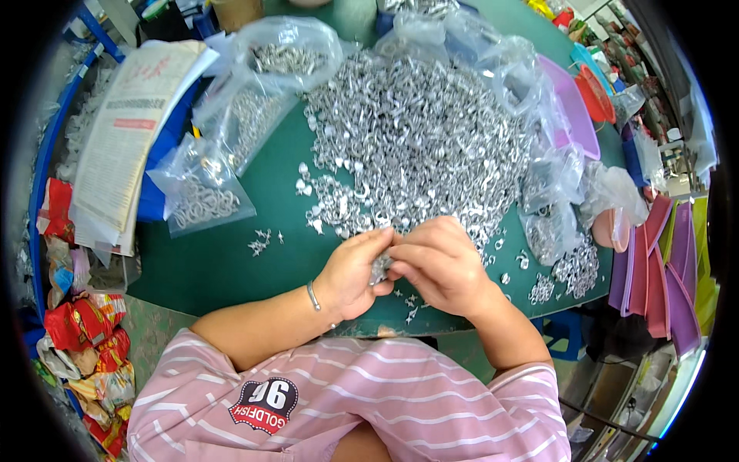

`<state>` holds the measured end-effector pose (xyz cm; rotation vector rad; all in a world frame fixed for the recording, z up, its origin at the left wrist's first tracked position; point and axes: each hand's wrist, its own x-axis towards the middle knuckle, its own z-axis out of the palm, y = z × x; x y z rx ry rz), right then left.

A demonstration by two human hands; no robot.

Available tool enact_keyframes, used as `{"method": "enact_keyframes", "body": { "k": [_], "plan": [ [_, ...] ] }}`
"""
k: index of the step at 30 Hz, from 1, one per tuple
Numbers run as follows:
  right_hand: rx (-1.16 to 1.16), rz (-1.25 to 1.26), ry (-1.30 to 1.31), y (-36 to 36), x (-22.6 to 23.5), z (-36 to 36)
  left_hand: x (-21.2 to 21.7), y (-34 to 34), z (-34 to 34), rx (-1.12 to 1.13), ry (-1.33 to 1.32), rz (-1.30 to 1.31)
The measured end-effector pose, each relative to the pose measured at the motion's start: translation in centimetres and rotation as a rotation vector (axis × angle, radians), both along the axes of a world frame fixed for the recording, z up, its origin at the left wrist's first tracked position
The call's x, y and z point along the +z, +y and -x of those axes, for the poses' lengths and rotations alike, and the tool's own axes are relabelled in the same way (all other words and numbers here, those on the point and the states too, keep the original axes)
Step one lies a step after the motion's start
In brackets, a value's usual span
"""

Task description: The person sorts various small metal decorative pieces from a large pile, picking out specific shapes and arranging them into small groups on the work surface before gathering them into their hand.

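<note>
Both hands are meeting at the near edge of a green table (223,262). The left hand (356,271) is curling its fingers around a small cluster of silvery metal pieces (379,268), pinching them between thumb and fingertips; a thin bracelet (313,296) is circling its wrist. The right hand (440,266) is pressing against the left from the other side, its fingers bending over the same cluster, so that the two hands are touching above the table edge. Whether the right hand is itself gripping a piece cannot be told, since its fingers are hiding the contact.

Just beyond the hands, a large heap of small metal parts (416,146) is spreading across the middle of the table, its near fringe lying just beside the knuckles. A few loose parts (263,242) are lying apart from the heap on the person's left, and others are scattering near the right wrist.

Clear plastic bags of parts (202,192) are resting on the left of the heap, with further bags (286,54) lying behind them and on the right. A stack of printed papers (127,131) is sitting at the far left. A purple tray (576,115) is lying at the far right of the table, and flat purple and pink trays (677,269) are leaning beside the table's right edge. Striped pink sleeves are covering the person's upper arms.
</note>
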<state>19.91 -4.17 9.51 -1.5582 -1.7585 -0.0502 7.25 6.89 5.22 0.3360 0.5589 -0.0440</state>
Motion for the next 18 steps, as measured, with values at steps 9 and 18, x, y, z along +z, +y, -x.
{"method": "enact_keyframes", "body": {
  "k": [9, 18],
  "plan": [
    [-0.261, -0.112, 0.043, 0.9, 9.6, -5.9, 3.4, 3.0, 1.4, 0.025, -0.152, -0.013],
    [-0.275, -0.521, -0.412, 10.7, 27.5, -11.0, 3.3, 5.9, 1.4, 0.045, -0.275, 0.151]
  ]
}}
